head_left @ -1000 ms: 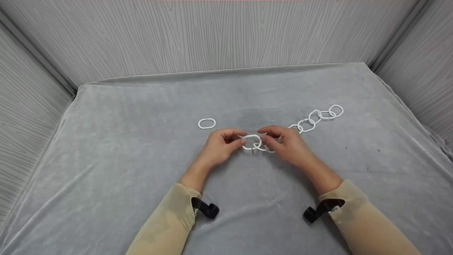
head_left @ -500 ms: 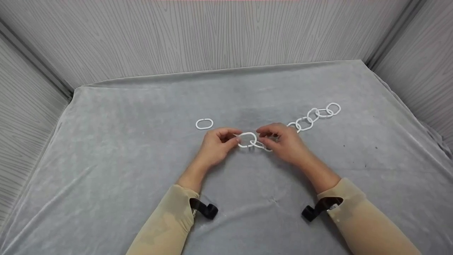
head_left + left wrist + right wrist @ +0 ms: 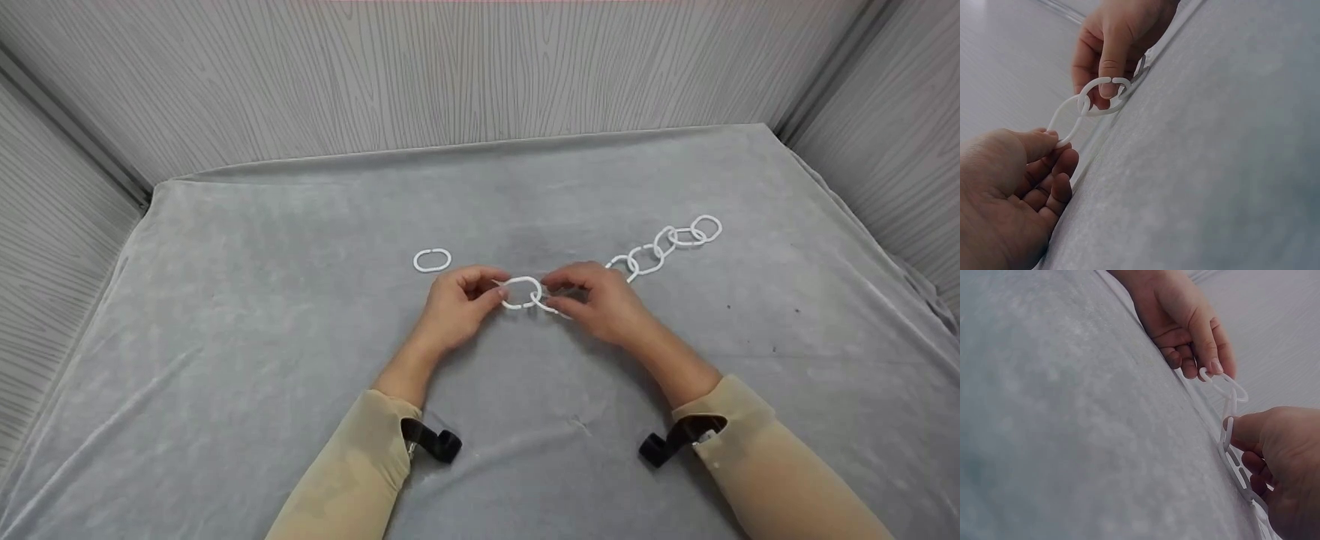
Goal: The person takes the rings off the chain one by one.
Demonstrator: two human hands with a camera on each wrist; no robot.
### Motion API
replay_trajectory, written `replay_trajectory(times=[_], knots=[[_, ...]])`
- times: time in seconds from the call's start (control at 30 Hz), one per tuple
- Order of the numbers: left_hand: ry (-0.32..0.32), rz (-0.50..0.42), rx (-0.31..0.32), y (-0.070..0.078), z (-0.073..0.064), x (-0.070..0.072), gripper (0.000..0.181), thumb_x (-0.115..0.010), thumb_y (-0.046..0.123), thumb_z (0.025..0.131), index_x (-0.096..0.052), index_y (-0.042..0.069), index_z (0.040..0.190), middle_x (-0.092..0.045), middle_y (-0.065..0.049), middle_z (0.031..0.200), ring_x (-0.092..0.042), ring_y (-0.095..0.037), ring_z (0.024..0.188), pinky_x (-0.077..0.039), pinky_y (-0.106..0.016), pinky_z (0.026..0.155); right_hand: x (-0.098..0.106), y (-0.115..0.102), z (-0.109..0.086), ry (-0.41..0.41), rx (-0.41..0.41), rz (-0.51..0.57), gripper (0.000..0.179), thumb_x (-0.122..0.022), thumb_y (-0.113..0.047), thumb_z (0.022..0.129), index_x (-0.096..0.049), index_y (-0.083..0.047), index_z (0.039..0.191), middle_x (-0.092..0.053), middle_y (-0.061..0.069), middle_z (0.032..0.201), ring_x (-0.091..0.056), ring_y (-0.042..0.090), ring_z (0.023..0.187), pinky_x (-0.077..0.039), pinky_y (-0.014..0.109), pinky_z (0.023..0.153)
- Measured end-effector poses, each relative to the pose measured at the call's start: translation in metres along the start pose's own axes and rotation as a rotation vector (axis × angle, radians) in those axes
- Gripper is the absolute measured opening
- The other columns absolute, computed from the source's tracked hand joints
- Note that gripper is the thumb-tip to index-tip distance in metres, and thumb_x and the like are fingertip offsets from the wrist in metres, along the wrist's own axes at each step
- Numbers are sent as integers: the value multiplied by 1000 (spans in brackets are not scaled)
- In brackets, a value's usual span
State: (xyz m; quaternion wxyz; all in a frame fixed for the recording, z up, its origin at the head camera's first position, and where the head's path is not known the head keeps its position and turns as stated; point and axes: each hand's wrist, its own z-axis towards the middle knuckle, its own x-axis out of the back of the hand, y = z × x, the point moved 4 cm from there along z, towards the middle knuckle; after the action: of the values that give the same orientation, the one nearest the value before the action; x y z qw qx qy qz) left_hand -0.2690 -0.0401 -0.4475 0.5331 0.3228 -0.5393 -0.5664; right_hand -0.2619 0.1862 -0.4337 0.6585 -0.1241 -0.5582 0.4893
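My left hand pinches the left end of a white plastic chain link between thumb and fingers. This link is hooked through a second white link, which my right hand pinches with its thumb laid across it. A small gap shows in the second link's rim in the left wrist view. From under my right hand the joined chain runs up and to the right over the cloth; the part beneath the palm is hidden in the head view. Beyond my left hand lies a loose oval link.
Grey cloth covers the table, with some wrinkles. A wood-grain panel stands behind it, with more panels at both sides. Black wrist mounts stick out from the sleeves. A few dark specks lie on the cloth at right.
The view has shifted slightly. My left hand has drawn its link a little to the left, away from the right fingertips. Both hands keep their hold, and the loose link stays where it was.
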Motion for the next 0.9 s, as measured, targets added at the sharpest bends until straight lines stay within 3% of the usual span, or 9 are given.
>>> replay_trajectory(times=[0.3, 0.9], knots=[[2, -9, -8, 1, 0, 1, 16, -75, -1, 95, -79, -1, 110, -74, -4, 88, -62, -11, 76, -48, -23, 71, -1, 0, 1, -22, -17, -19, 23, -85, -5, 89, -81, -5, 112, -79, 8, 109, -73, 29, 106, -55, 46, 97], [-7, -57, -39, 3, 0, 0, 17, -74, -3, 94, -77, -6, 110, -76, -7, 91, -64, -10, 76, -52, -22, 72, -2, 1, 2, -57, -29, -31, 20, -83, -5, 92, -82, -4, 112, -80, 6, 106, -74, 23, 100, -58, 40, 90]])
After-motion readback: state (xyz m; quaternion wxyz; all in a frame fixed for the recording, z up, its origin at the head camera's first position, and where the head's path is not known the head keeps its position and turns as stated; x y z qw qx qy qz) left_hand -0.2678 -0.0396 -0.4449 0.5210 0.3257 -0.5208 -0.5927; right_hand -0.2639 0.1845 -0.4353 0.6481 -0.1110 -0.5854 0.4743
